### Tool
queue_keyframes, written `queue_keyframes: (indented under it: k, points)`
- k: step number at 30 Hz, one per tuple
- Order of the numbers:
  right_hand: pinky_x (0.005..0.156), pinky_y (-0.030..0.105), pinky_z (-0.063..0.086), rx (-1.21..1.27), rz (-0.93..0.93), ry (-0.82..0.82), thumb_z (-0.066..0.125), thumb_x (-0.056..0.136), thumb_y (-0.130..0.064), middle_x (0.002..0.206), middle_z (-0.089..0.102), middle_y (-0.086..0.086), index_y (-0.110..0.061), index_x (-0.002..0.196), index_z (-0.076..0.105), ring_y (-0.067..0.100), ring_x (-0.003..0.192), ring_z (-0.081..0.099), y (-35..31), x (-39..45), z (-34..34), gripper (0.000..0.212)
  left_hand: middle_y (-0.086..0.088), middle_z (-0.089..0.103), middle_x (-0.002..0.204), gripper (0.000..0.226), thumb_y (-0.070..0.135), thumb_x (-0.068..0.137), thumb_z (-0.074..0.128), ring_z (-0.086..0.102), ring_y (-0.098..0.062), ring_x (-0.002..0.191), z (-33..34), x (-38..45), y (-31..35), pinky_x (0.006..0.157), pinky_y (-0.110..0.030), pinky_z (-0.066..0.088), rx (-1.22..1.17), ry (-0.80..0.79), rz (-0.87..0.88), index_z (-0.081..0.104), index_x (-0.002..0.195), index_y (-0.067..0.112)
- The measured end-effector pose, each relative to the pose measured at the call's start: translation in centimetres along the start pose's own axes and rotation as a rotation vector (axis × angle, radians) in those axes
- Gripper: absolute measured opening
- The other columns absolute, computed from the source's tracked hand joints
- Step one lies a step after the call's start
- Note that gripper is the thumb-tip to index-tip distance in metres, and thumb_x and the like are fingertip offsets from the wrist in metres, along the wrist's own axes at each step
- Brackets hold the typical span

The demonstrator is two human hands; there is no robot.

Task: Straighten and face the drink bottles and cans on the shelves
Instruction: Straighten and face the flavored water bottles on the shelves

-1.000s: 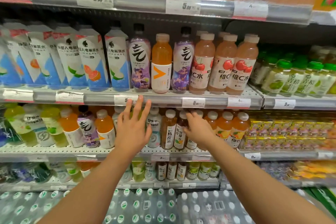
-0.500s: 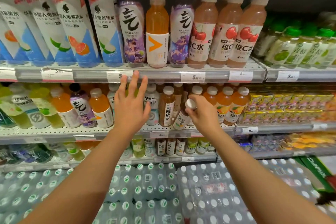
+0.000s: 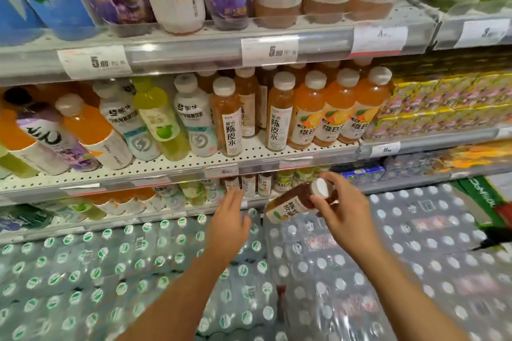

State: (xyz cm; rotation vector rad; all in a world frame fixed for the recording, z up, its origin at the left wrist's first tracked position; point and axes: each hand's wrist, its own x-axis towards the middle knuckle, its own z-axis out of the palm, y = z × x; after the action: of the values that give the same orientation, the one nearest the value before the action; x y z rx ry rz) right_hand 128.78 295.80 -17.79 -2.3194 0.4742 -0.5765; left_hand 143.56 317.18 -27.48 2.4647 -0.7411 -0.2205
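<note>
The right hand [image 3: 342, 213] grips a brown tea bottle [image 3: 291, 203] near its white cap, fingers curled round the neck. The bottle lies tilted almost flat, cap toward 2 o'clock and base toward 8 o'clock, held in the air in front of the lower shelf [image 3: 171, 214] and above the shrink-wrapped water packs [image 3: 138, 271]. The left hand [image 3: 230, 225], at 9 o'clock from the bottle and just apart from it, holds nothing; its fingers are straight and loosely spread, tips reaching toward the small bottles [image 3: 248, 185] at the lower shelf's front edge.

At 12 o'clock the middle shelf [image 3: 177, 167] carries two upright tea bottles [image 3: 228, 116] of the same kind with a gap between them, orange vitamin bottles [image 3: 332, 108] at their 3 o'clock, and white and green bottles [image 3: 155, 116] leaning at their 9 o'clock. The shelf rail with price tags [image 3: 270, 50] runs across above.
</note>
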Motion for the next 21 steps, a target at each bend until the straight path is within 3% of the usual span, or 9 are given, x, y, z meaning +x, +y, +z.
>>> queue_keyframes:
  k: [3, 7, 9, 12, 17, 21]
  points:
    - [0.072, 0.027, 0.050, -0.093, -0.075, -0.005, 0.062, 0.096, -0.040, 0.108, 0.056, -0.011, -0.024, 0.123, 0.051, 0.012, 0.084, 0.060, 1.2, -1.2, -0.3, 0.034, -0.007, 0.026, 0.164, 0.066, 0.025, 0.099, 0.054, 0.043, -0.030, 0.140, 1.5, 3.6, 0.2, 0.103, -0.045, 0.049, 0.097, -0.081, -0.043, 0.027, 0.158, 0.014]
    - [0.071, 0.025, 0.053, -0.160, -0.088, -0.098, 0.062, 0.094, -0.034, 0.119, 0.055, -0.008, -0.021, 0.126, 0.055, 0.007, 0.090, 0.055, 2.8, -2.3, -1.6, 0.035, -0.015, 0.058, 0.113, 0.033, 0.028, 0.100, 0.053, 0.061, -0.036, 0.104, 2.4, 8.4, 1.1, 0.073, -0.040, 0.047, 0.161, -0.093, -0.111, 0.048, 0.127, 0.010]
    - [0.072, 0.029, 0.056, -0.190, -0.071, -0.109, 0.068, 0.093, -0.024, 0.123, 0.056, -0.005, -0.018, 0.127, 0.058, 0.012, 0.091, 0.059, 3.7, -2.7, -2.2, 0.036, -0.017, 0.066, 0.101, 0.027, 0.030, 0.101, 0.050, 0.065, -0.039, 0.096, 3.0, 10.1, 1.3, 0.070, -0.038, 0.044, 0.211, -0.117, -0.105, 0.055, 0.116, 0.008]
    - [0.070, 0.035, 0.060, -0.211, -0.042, -0.104, 0.073, 0.089, -0.014, 0.124, 0.059, -0.002, -0.015, 0.127, 0.061, 0.013, 0.089, 0.062, 4.7, -3.3, -2.8, 0.040, -0.017, 0.070, 0.102, 0.033, 0.034, 0.105, 0.045, 0.069, -0.039, 0.095, 4.0, 11.8, 0.8, 0.075, -0.039, 0.052, 0.319, -0.133, -0.084, 0.062, 0.117, 0.009]
    - [0.074, 0.026, 0.058, -0.198, 0.013, -0.110, 0.074, 0.089, -0.016, 0.121, 0.059, -0.003, -0.017, 0.126, 0.059, 0.014, 0.090, 0.062, 5.6, -3.8, -3.1, 0.040, -0.014, 0.068, 0.100, 0.022, 0.023, 0.103, 0.052, 0.068, -0.037, 0.093, 4.7, 11.9, 0.6, 0.073, -0.040, 0.051, 0.326, -0.110, -0.052, 0.067, 0.109, 0.008]
    - [0.073, 0.005, 0.049, -0.135, -0.024, -0.137, 0.072, 0.090, -0.021, 0.115, 0.052, -0.017, -0.028, 0.125, 0.053, -0.004, 0.095, 0.057, 5.4, -3.2, -1.7, 0.041, -0.017, 0.052, 0.132, 0.027, 0.013, 0.097, 0.063, 0.064, -0.041, 0.090, 4.4, 8.0, 0.0, 0.074, -0.047, 0.055, 0.152, -0.011, 0.030, 0.059, 0.124, 0.011]
